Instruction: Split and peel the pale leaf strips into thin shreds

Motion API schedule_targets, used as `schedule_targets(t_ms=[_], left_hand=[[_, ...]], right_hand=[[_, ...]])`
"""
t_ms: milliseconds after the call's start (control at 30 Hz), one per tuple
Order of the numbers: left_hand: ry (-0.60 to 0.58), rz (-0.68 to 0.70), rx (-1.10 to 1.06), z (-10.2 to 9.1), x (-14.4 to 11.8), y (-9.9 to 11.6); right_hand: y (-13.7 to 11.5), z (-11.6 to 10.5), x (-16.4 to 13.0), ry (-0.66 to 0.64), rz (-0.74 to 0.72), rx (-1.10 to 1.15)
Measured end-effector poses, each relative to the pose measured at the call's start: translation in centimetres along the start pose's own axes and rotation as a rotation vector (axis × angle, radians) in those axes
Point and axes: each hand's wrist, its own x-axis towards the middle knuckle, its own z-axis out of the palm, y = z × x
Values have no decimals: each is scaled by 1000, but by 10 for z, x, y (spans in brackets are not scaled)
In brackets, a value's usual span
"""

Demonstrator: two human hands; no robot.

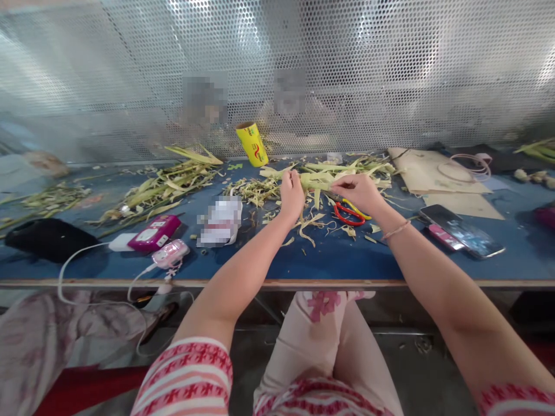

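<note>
- Person seated at the blue counter (pixel 329 260), both arms stretched forward over it.
- Left hand (pixel 291 193) is closed round one end of a pale green leafy stalk (pixel 318 179); right hand (pixel 358 190) pinches the same stalk further along, fingers curled in. Hands are near each other, with the stalk bridging them just above the counter.
- Stalk looks light, fibrous and bendy, with outer leaves that peel off in strips. Judging by the curled scraps (pixel 310 225) below, it tears easily lengthwise.
- Best hold, I'd say: firm grip on the thicker core and pinch at a loose leaf edge. Squeezing the leaves alone would likely just strip them.
- Red-handled scissors (pixel 349 215) lie on the counter just under the right hand, untouched.
- Yellow roll (pixel 252 143) stands tilted behind the stalk; more husk piles (pixel 160 188) to the left.
- Phone (pixel 462 232) lies right of the right forearm; pink gadgets (pixel 158 232) with white cables sit to the left.
- Perforated metal screen (pixel 347 69) backs the counter.
</note>
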Motion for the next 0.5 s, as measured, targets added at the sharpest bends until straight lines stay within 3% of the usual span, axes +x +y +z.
schedule_targets(t_ms=[133,233,500], left_hand=[[18,8,66,-3,-3,7],[20,42,72,-4,-3,7],[21,128,86,-4,-4,5]], right_hand=[[0,-3,2,-134,258,328],[1,-3,3,-182,340,372],[2,1,2,-216,213,113]])
